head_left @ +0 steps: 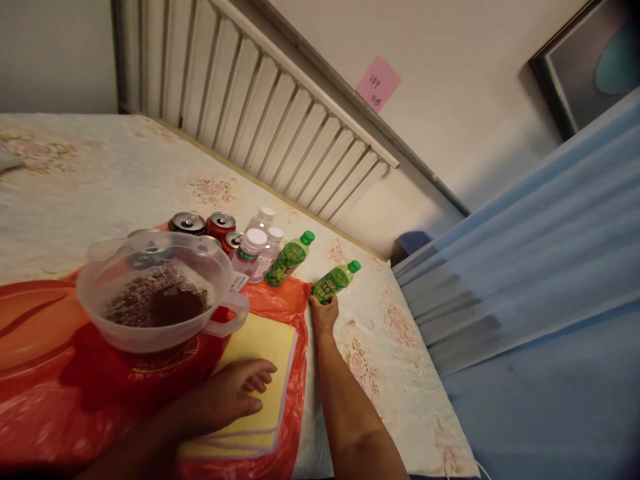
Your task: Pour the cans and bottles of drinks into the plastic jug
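Note:
My right hand (pixel 325 312) is wrapped round the lower part of a green drink bottle (pixel 333 284) with a green cap, at the edge of the red plastic sheet. A second green bottle (pixel 287 262) stands to its left, apart from the hand. My left hand (pixel 235 392) is over a yellow pad or stack of sheets (pixel 267 340), its fingers loosely curled and apart, holding nothing. Left of the pad, a translucent plastic jug (pixel 225 270) with a handle contains dark brown, foamy liquid (pixel 175 303).
Behind the jug stand several drink cans (pixel 221 223) and clear bottles with white caps (pixel 253 243). An orange lid-like piece (pixel 35 320) lies on the red plastic sheet (pixel 40 420). Beyond the flowered tablecloth (pixel 165 170) is a white radiator (pixel 280 113); a blue curtain (pixel 525 267) hangs at right.

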Available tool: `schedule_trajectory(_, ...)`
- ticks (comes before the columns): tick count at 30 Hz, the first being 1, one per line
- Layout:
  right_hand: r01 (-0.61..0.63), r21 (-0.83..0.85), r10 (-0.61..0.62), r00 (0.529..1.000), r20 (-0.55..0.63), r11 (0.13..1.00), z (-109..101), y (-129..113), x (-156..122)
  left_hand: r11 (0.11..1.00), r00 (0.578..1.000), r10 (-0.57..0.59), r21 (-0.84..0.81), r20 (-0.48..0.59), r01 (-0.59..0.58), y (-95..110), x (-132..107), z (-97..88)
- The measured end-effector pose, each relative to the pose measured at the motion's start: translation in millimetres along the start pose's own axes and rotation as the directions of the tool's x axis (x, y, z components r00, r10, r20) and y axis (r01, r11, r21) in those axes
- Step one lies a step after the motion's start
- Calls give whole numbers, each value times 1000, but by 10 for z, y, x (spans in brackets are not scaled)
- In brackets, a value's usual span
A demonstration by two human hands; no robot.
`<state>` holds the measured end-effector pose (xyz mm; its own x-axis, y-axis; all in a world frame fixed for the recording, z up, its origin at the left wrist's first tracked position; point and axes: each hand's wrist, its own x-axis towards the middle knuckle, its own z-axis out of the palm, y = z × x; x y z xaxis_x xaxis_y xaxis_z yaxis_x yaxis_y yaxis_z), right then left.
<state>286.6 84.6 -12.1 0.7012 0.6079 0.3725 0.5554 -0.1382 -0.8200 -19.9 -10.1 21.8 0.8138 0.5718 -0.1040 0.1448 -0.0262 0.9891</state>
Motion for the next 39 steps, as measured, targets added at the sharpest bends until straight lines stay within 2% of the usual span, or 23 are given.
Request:
schedule_trajectory(5,10,-12,-10,1000,-14,1000,21,45,12,1000,1000,6,2,-19,-6,-23,11,5)
schedule_trajectory(15,37,29,-39,997,64,999,-18,35,-2,1000,999,28,-1,-27,-28,-64,14,13)
schedule_trajectory(39,41,75,-48,995,85,996,-12,76,16,1000,999,27,-8,-17,-27,-65,11,16)
